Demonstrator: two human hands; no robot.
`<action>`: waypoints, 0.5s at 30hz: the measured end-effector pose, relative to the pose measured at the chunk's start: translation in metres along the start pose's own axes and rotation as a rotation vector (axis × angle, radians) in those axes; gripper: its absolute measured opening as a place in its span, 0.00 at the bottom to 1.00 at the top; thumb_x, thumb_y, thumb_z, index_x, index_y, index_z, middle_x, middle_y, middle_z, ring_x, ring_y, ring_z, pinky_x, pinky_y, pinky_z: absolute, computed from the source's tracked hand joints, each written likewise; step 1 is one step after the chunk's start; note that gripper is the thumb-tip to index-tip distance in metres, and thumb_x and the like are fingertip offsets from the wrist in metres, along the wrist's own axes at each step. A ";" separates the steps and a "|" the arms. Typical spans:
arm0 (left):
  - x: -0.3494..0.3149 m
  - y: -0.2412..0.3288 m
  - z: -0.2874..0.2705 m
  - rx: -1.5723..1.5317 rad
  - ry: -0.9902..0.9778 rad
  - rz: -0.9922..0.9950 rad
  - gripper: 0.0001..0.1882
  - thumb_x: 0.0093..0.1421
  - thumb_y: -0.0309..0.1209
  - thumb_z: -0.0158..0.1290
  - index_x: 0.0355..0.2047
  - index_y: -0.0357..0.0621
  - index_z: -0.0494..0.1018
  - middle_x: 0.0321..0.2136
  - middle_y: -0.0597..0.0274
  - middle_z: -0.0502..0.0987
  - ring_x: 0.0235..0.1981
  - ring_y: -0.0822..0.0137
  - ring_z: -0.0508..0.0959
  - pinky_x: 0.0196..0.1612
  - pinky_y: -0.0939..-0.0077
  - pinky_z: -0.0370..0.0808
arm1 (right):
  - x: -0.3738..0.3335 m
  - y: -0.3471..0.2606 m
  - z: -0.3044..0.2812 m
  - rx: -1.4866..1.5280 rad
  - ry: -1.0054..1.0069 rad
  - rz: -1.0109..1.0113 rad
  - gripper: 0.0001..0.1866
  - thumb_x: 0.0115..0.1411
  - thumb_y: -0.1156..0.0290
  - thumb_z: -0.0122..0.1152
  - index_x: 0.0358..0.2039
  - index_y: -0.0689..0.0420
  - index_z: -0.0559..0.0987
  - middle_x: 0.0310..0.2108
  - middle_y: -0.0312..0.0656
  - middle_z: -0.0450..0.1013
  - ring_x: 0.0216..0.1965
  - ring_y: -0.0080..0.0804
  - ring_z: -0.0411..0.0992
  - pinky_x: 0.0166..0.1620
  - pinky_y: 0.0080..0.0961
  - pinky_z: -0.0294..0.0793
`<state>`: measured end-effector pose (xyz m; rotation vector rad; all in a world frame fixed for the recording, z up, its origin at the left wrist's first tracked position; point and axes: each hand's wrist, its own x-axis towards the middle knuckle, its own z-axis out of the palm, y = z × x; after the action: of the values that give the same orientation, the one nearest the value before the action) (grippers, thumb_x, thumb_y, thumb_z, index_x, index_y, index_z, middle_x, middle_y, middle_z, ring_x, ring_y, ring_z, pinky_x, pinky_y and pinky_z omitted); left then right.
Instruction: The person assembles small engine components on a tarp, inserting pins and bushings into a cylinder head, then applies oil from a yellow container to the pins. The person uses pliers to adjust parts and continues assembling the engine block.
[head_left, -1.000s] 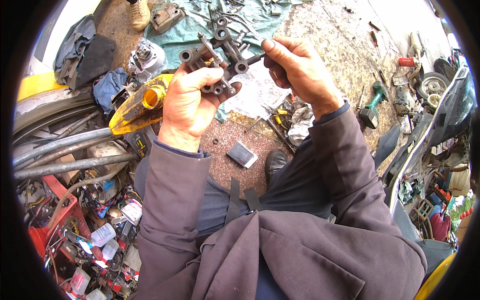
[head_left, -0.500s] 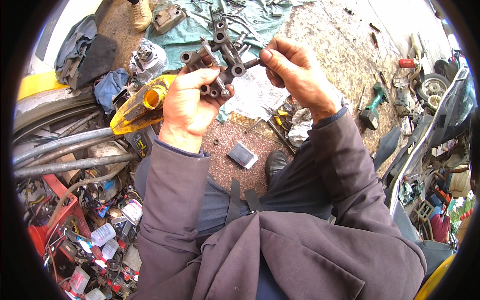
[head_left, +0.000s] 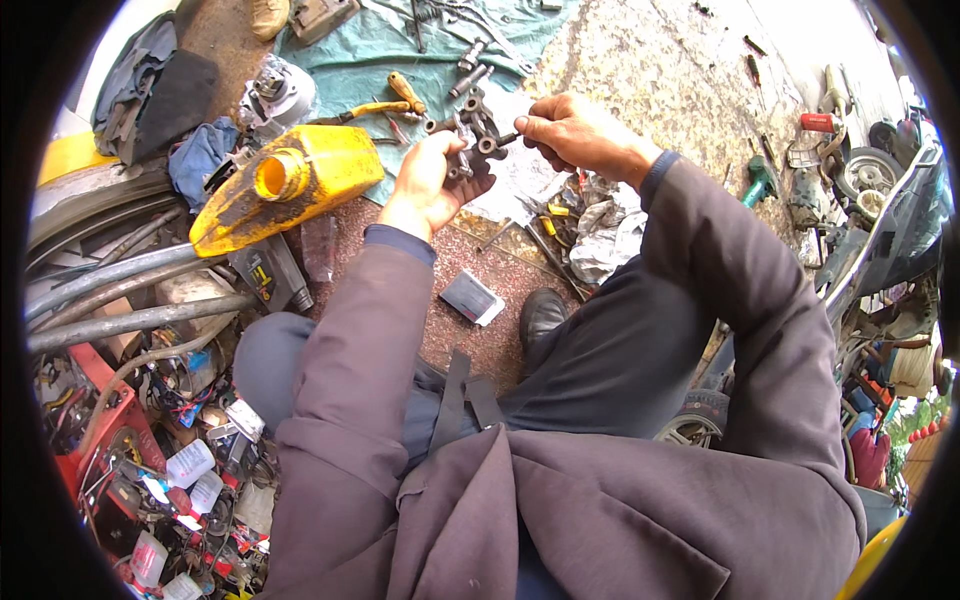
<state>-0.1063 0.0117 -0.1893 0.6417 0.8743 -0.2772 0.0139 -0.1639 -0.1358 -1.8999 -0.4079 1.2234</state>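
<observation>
My left hand (head_left: 426, 188) cradles a dark metal rocker arm assembly (head_left: 485, 125) with several round bores, its fingers wrapped underneath. From the right, my right hand (head_left: 580, 135) pinches the outer end of a short dark shaft (head_left: 509, 138) between thumb and fingers. The shaft's other end meets a bore of the assembly; how deep it sits I cannot tell. Both hands are held out at arm's length above the floor. Just beyond them, loose metal parts and tools lie on a green cloth (head_left: 360, 50).
A yellow jug (head_left: 335, 170) stands left of my left hand, near metal pipes (head_left: 140, 322). A small dark box (head_left: 472, 297) lies on the floor by my shoe (head_left: 543, 318). Crumpled plastic (head_left: 608, 240) and a green power tool (head_left: 757, 183) are to the right. Bottles and clutter fill the lower left.
Both hands have moved farther out with the assembly, which appears smaller and turned. The shaft stays between my right fingers. The view has shifted, bringing more of the yellow jug into sight.
</observation>
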 end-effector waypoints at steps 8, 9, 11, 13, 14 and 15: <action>0.057 -0.078 -0.048 0.072 0.221 -0.030 0.14 0.61 0.32 0.45 0.46 0.40 0.70 0.34 0.55 0.75 0.33 0.60 0.75 0.35 0.60 0.79 | 0.044 0.141 0.061 0.482 0.014 0.244 0.12 0.68 0.61 0.51 0.34 0.56 0.74 0.21 0.32 0.68 0.19 0.20 0.66 0.21 0.19 0.64; 0.060 -0.083 -0.053 0.127 0.219 0.002 0.14 0.61 0.31 0.46 0.45 0.39 0.70 0.34 0.53 0.75 0.33 0.58 0.75 0.33 0.60 0.79 | 0.048 0.152 0.069 0.528 0.007 0.220 0.12 0.68 0.62 0.51 0.34 0.57 0.74 0.22 0.33 0.69 0.20 0.21 0.67 0.21 0.19 0.65; 0.063 -0.088 -0.061 0.126 0.231 0.051 0.12 0.61 0.30 0.46 0.42 0.36 0.70 0.33 0.54 0.75 0.30 0.61 0.77 0.31 0.64 0.80 | 0.048 0.171 0.081 0.575 0.042 0.258 0.12 0.68 0.63 0.51 0.37 0.58 0.75 0.25 0.36 0.72 0.21 0.22 0.69 0.22 0.20 0.68; 0.067 -0.089 -0.065 0.139 0.226 0.085 0.11 0.61 0.29 0.48 0.39 0.33 0.71 0.30 0.56 0.76 0.26 0.65 0.77 0.27 0.71 0.80 | 0.043 0.184 0.083 0.587 0.107 0.198 0.13 0.67 0.64 0.51 0.42 0.61 0.75 0.28 0.38 0.75 0.23 0.22 0.71 0.24 0.21 0.72; 0.068 -0.089 -0.066 0.156 0.257 0.104 0.10 0.61 0.29 0.48 0.39 0.34 0.71 0.29 0.56 0.76 0.25 0.65 0.77 0.26 0.72 0.80 | 0.037 0.191 0.078 0.481 0.169 0.129 0.13 0.65 0.65 0.53 0.42 0.63 0.75 0.30 0.44 0.76 0.23 0.32 0.74 0.27 0.29 0.75; 0.070 -0.088 -0.067 0.168 0.286 0.131 0.10 0.61 0.29 0.49 0.39 0.34 0.71 0.29 0.56 0.76 0.25 0.65 0.77 0.25 0.73 0.79 | 0.028 0.197 0.075 0.028 0.336 0.059 0.13 0.62 0.66 0.54 0.41 0.63 0.75 0.31 0.48 0.76 0.24 0.39 0.74 0.30 0.34 0.76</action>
<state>-0.1457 -0.0128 -0.3115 0.9067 1.0848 -0.1423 -0.0683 -0.2314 -0.3206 -2.0578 -0.1545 0.9164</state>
